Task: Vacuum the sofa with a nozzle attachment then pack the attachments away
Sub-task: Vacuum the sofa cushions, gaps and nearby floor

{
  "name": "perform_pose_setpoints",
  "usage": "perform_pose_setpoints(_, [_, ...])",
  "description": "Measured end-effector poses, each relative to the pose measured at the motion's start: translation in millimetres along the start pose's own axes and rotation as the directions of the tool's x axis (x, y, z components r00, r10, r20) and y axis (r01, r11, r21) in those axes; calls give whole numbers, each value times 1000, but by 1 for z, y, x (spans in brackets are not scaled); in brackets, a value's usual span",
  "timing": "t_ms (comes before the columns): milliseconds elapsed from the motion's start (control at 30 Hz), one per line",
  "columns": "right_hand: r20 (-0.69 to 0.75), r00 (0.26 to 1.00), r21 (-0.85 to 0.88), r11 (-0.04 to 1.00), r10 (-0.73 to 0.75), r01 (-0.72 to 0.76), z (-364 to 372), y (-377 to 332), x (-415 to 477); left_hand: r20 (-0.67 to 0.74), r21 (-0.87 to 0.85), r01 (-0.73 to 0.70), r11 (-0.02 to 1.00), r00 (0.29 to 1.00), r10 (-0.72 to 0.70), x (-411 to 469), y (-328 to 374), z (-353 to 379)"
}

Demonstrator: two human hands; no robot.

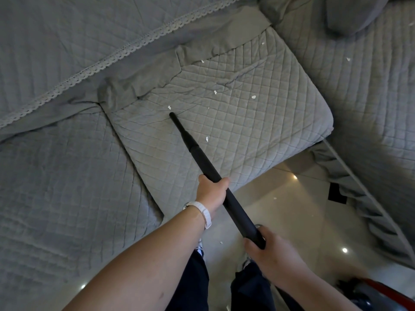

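A long black vacuum wand ends in a narrow nozzle whose tip rests on the grey quilted sofa seat cushion. My left hand grips the wand at its middle. My right hand grips its lower end near my body. Several small white scraps lie scattered on the cushion, one scrap just beyond the nozzle tip.
The sofa back with lace-trimmed cover runs across the top left. Another quilted seat section lies to the right. Glossy tiled floor shows between them. Part of a red and black vacuum body sits at the lower right.
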State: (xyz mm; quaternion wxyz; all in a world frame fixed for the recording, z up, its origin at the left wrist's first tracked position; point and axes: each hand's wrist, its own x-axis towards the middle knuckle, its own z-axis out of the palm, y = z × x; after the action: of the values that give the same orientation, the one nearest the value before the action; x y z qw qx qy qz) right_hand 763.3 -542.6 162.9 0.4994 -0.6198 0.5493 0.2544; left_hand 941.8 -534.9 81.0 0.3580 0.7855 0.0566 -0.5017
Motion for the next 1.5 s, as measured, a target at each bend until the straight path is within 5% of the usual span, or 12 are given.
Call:
perform_pose_setpoints(733, [11, 999, 87, 996, -32, 31, 2, 4, 22, -21, 21, -78, 997, 997, 79, 11, 9, 6])
perform_pose_setpoints(1500, [-39, 998, 188, 981, 55, -46, -36, 59, -8, 136, 65, -75, 995, 989, 66, -28, 5, 84])
